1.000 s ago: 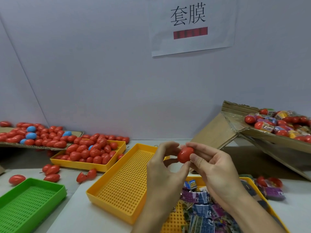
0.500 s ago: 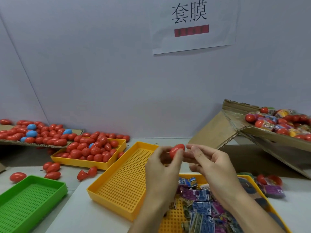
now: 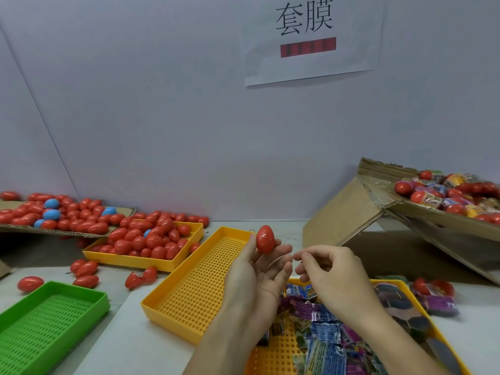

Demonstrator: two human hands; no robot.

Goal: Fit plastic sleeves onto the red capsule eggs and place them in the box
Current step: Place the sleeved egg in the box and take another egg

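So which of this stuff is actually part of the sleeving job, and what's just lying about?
In the job:
red capsule egg held by left hand
right hand
plastic sleeves
cardboard box

Lying about:
green tray
blue eggs
wall sign

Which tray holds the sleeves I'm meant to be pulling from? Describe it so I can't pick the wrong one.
Start at the tilted cardboard box on the right and come down toward the near edge. The sleeve tray is the yellow perforated one under the right hand, heaped with flat printed purple and blue sleeves. The yellow tray just left of it is bare; the far-left one holds red eggs.
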